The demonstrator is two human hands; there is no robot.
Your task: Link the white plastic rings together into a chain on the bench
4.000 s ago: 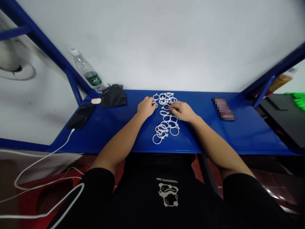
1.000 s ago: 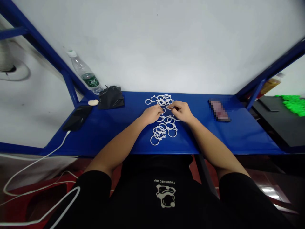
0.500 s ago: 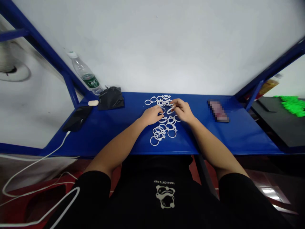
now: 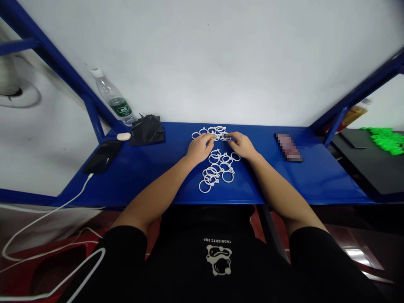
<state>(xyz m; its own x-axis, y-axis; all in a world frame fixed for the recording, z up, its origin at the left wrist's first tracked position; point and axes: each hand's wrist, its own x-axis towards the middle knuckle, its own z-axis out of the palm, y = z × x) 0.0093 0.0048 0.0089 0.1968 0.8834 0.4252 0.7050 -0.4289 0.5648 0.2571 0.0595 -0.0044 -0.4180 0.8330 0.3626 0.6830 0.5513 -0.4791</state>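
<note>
Many white plastic rings, each with a small eyelet and looking like curtain rings, lie on a blue table in two groups. My left hand is at the left of the far group, its fingertips at the rings and its thumb apart from them. From the other side, my right hand reaches to the same group; its index fingertip meets a ring, with the thumb lower and apart. I see no ring lifted in either hand. Closer to me, the near group lies in a loose overlapping heap. My fingers partly cover some far rings.
At the left stand a plastic bottle and a black plastic bag, beside a small cream-coloured case and a black phone on a white cable. Another phone lies at the right. Bright green pieces lie beyond the blue frame.
Both hands have moved slightly away from me to the far group. The ring in my right fingers is no longer held there. One ring now lies higher on the near group.
</note>
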